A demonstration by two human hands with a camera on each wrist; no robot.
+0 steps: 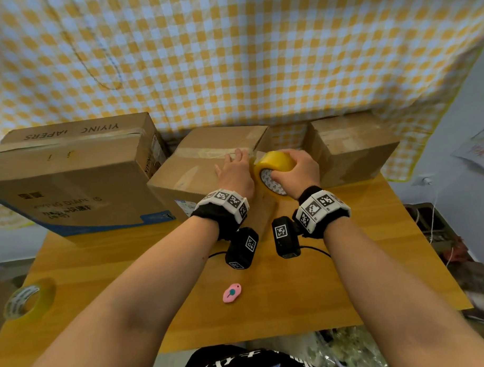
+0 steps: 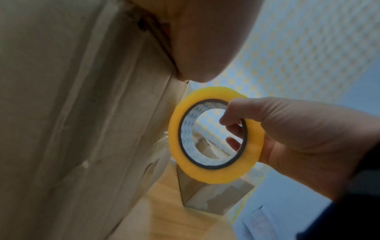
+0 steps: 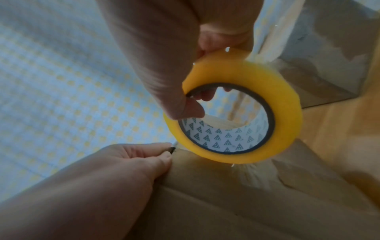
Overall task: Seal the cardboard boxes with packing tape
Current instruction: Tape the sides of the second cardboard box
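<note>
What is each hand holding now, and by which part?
The right hand grips the yellow tape roll, thumb inside the core, fingers over the outer band. The left hand holds nothing; it presses flat on the middle box.

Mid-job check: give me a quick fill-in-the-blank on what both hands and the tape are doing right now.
1. The right hand grips the yellow tape roll with its thumb hooked through the roll's ____.
2. The left hand lies flat on top of the ____ of the three boxes.
3. The pink cutter lies on the ____, touched by neither hand.
4. A second tape roll sits at the table's ____ edge.

Missing words: core; middle; table; left
</note>
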